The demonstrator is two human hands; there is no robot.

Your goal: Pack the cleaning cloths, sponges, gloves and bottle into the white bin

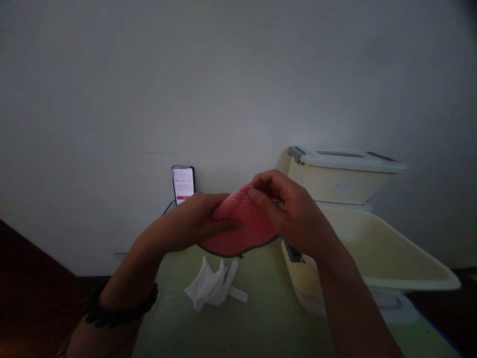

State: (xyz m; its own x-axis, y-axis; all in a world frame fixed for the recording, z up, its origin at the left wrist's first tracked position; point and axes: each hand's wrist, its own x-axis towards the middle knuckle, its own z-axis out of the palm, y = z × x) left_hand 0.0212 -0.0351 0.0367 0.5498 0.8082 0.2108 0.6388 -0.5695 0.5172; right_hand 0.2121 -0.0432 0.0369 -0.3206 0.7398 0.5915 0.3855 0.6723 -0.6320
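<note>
A red cloth (248, 223) with a dark stitched edge is held up between my two hands, folded over at the top. My left hand (203, 214) grips its left side, thumb lying across the front face and the other fingers hidden behind. At the upper right edge, my right hand (283, 204) pinches the fabric between thumb and fingers. Below the cloth, a crumpled white fabric piece (208, 286) with strap-like strips lies on the green tabletop (261, 318).
A phone (184, 184) showing a timer leans against the wall at the back. To the right stands an open cream bin (387, 248), its wide rim near my right forearm. Behind it is a lidded cream box (331, 181) with grey latches.
</note>
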